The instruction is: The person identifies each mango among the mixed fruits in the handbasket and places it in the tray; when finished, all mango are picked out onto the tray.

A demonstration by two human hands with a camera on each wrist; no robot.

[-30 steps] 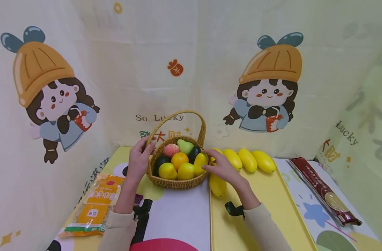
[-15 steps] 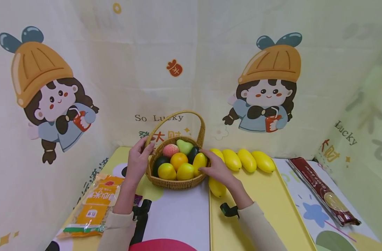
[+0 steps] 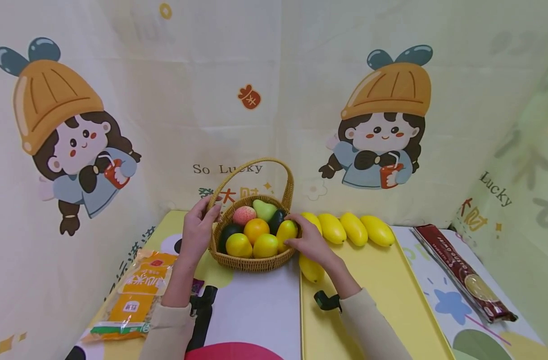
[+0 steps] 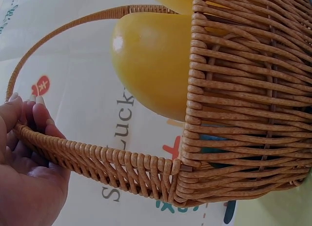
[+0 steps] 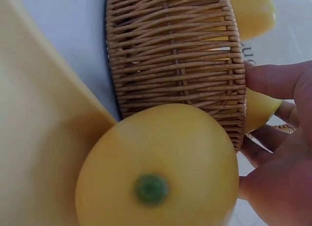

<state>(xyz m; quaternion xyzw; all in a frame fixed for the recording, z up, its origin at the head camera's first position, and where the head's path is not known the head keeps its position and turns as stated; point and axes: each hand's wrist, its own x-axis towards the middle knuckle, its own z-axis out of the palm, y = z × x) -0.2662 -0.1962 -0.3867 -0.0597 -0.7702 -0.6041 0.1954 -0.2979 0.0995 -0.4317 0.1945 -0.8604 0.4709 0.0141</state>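
Note:
A wicker basket (image 3: 258, 263) with an arched handle (image 4: 97, 157) stands upright in the middle. It holds fruit: lemon-like yellow fruits, an orange (image 3: 256, 230), a peach (image 3: 244, 215), a pear (image 3: 265, 210), dark avocado-like fruits and a yellow mango (image 3: 286, 234). My left hand (image 4: 36, 172) grips the handle's left side, fingers curled round it in the left wrist view. My right hand (image 5: 282, 148) is at the basket's right rim beside the mango, thumb and fingers spread and touching the rim. Part of the mango is hidden by that hand in the right wrist view.
A yellow tray (image 3: 368, 300) lies to the right, with several mangoes (image 3: 355, 230) along its far edge and one near mango (image 3: 312, 269) by the basket. A maroon packet (image 3: 465, 274) lies far right, an orange bag (image 3: 136, 292) at left. Printed cloth (image 3: 278, 100) hangs behind.
My right hand has moved slightly left and in against the basket's rim, mostly in the first half second. My left hand stays on the handle. The basket and fruit look unmoved.

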